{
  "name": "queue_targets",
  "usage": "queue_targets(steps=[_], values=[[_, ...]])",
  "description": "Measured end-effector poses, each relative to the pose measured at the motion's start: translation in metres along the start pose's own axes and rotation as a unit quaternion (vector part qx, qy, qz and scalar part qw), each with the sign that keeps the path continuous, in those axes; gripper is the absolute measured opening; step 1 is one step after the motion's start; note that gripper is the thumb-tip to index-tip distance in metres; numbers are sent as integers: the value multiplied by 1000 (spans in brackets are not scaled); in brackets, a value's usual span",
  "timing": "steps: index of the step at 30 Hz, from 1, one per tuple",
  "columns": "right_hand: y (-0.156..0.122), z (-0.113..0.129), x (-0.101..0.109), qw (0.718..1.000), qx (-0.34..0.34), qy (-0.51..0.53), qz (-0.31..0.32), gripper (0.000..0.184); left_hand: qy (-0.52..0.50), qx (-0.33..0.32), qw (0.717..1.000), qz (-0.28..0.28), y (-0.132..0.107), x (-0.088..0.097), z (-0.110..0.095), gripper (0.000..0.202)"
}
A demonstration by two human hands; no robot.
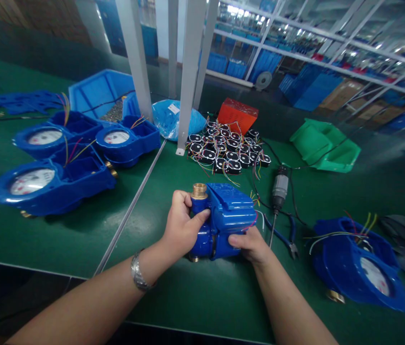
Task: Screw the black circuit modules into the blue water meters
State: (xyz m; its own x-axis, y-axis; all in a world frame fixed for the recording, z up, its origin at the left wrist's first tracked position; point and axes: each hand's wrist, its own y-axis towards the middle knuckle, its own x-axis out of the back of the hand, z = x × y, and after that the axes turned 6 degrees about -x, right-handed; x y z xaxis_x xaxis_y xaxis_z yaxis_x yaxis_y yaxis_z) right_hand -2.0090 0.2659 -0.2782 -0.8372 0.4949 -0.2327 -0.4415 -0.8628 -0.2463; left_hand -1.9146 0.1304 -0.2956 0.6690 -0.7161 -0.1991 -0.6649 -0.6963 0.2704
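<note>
A blue water meter (229, 206) with a brass threaded end is held between both hands over the green table, its dial out of sight. My left hand (184, 223) is closed around its left side, just beneath the upright brass fitting, thumb across the blue body. My right hand (251, 244) grips the lower right side, with the thumb in front and the other fingers hidden behind. Loose coloured wires stick out at the meter's right. Close to my right hand lie an electric screwdriver (280, 189) and blue-handled pliers (291, 237).
Several blue meters, including one (51, 179), stand at left; another meter (360, 263) is at right. Behind are many black wired modules (224, 148), an orange-red box (237, 116), a green bin (326, 143) and a blue bin (95, 93). Metal posts (190, 72) rise from the table.
</note>
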Motion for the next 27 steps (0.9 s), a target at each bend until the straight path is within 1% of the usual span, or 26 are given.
queue_targets(steps=[5, 7, 10, 14, 16, 19, 23, 27], values=[[-3, 2, -13, 997, -2, 13, -81, 82, 8, 9, 1000, -16, 2, 1, 4, 32], [-3, 3, -15, 996, -7, 20, -92, 81, 6, 18, 1000, -18, 3, 1, 5, 32], [-3, 4, -13, 996, -5, 32, -82, 83, 7, 18, 1000, -19, 1, 0, 4, 32], [-2, 1, -4, 999, 0, 17, -33, 86, 7, 12, 1000, -20, 0, 0, 2, 32], [-2, 0, -1, 1000, -1, 0, -20, 86, 0, 16, 1000, -14, 0, 0, 1, 33], [-1, 1, -1, 1000, -2, -8, -26, 86, -18, 22, 1000, -8, 2, -1, -1, 33], [-2, 5, -7, 998, -8, 32, -49, 85, -58, 34, 998, 3, 4, -1, -4, 36], [-3, 8, -12, 997, -11, 63, -50, 85, -70, 37, 997, 12, 4, -1, -5, 36]])
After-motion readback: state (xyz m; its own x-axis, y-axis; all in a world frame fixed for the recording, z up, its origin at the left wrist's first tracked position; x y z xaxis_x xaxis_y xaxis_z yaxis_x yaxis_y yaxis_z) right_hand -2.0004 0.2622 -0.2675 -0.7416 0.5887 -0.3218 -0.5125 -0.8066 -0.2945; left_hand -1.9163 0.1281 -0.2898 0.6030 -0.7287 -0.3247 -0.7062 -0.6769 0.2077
